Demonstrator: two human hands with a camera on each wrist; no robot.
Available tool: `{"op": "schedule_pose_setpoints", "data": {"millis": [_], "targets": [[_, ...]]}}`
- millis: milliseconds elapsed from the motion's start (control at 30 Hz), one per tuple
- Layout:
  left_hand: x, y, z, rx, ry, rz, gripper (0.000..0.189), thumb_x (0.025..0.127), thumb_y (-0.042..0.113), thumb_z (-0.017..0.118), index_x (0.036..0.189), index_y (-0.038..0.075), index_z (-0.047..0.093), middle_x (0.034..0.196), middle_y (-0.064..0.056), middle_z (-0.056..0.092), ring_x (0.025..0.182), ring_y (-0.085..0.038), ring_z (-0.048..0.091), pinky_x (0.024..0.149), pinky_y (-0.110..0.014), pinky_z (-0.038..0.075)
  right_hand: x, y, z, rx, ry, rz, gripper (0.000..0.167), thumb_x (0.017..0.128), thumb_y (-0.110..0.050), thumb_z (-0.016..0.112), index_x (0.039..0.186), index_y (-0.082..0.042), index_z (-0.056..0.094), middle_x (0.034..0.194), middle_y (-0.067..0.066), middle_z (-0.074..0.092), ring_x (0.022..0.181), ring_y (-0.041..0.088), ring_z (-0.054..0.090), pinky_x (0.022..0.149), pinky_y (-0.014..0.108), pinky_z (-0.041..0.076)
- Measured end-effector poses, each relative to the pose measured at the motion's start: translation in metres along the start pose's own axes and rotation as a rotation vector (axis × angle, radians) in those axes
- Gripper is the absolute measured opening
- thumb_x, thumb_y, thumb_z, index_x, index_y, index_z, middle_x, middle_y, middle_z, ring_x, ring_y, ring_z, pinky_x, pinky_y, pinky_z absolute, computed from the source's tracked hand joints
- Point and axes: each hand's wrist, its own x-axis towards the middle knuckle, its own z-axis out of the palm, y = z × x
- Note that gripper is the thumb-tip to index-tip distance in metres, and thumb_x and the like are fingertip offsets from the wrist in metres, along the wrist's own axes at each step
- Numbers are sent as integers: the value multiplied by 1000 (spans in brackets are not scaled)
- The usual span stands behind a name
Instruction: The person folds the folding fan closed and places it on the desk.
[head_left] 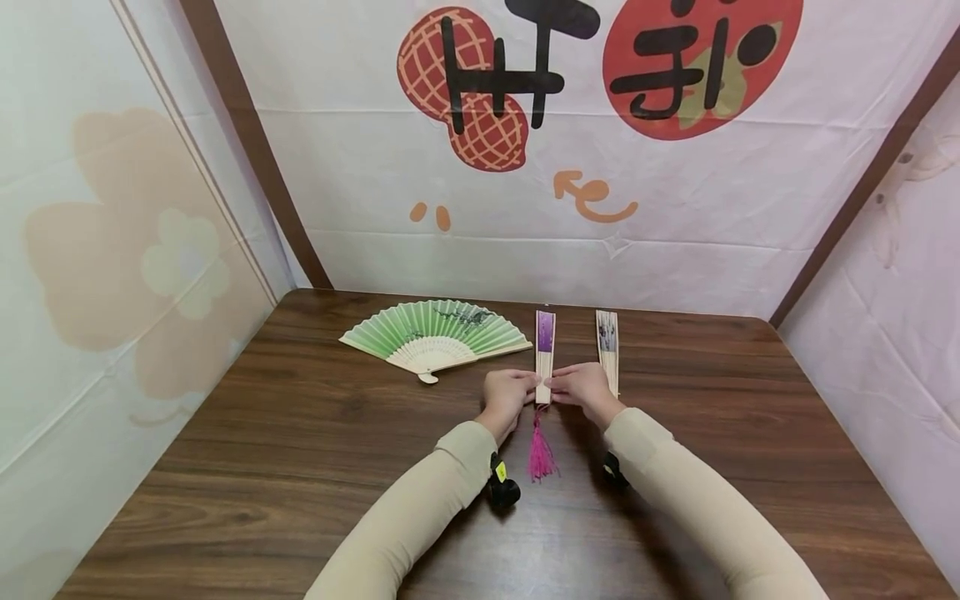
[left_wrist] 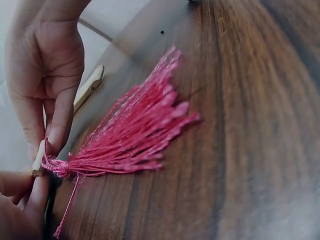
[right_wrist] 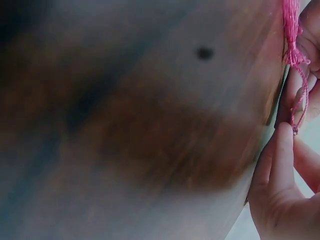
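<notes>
The near end of the folded purple fan (head_left: pixel 545 333) was pinched by the left hand (head_left: pixel 506 393) and the right hand (head_left: pixel 588 388), one at each side. Both arms (head_left: pixel 420 512) were stretched out over the desk (head_left: pixel 247 492). The purple fan was seen between the green fan (head_left: pixel 438 329) and the gray fan (head_left: pixel 607 337).

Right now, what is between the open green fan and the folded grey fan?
The folded purple fan is between them, with the left hand and the right hand holding its lower part from either side. The head view shows this.
</notes>
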Motion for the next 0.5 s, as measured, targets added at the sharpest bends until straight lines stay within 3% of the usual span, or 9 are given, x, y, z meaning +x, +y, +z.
{"op": "schedule_pose_setpoints", "data": {"millis": [233, 500], "targets": [[2, 2, -2, 87, -21, 5, 13, 87, 0, 71, 96, -10, 75, 98, -23, 75, 86, -24, 75, 74, -28, 65, 2, -1, 1, -38, 5, 23, 32, 88, 4, 70, 117, 16, 64, 111, 28, 71, 61, 10, 68, 66, 27, 65], [0, 8, -7, 198, -52, 53, 13, 87, 1, 73, 94, -8, 76, 96, -21, 75, 77, -17, 74, 68, -24, 65, 3, -4, 2, -25, 20, 20, 31, 86, 6, 71, 114, 17, 64, 91, 18, 75, 61, 10, 67, 64, 27, 65]]}}
